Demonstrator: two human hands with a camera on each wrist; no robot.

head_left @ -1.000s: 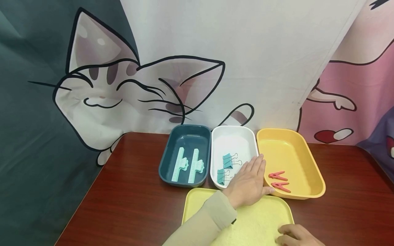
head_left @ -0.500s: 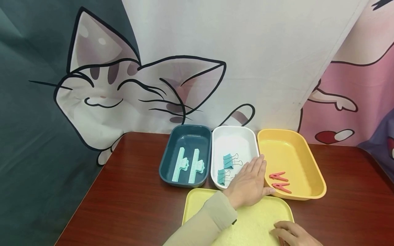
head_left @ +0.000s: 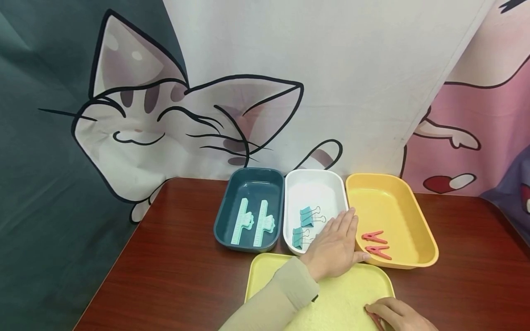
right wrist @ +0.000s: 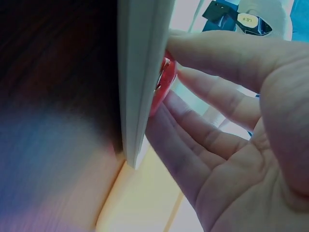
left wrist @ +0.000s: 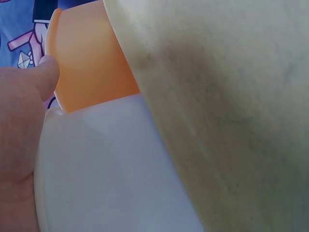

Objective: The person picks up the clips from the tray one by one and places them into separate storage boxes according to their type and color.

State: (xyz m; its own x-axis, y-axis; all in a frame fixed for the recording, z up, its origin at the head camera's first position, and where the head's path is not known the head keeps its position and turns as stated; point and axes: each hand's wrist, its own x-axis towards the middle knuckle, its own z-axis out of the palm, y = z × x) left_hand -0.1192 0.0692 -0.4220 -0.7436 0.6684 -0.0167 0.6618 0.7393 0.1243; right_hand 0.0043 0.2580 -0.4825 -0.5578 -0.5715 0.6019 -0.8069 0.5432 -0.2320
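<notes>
My left hand lies straight-fingered across the adjoining rims of the white tray and the deeper yellow tray, its thumb at the yellow one's front rim. Teal binder clips lie in the white tray beside the fingers. Over the right part of the flat pale-yellow tray, my right hand pinches a red clothespin between thumb and fingers. The right wrist view shows this red clothespin close against the flat tray's rim, partly hidden by the fingers.
To the left stands a dark teal tray with two mint ruler-shaped clips. Two red clothespins lie in the deeper yellow tray. Behind the wooden table hangs a cartoon-printed curtain.
My right hand has shifted slightly left over the flat tray, and a red clothespin now shows at its fingertips. My left hand keeps its place on the rims.
</notes>
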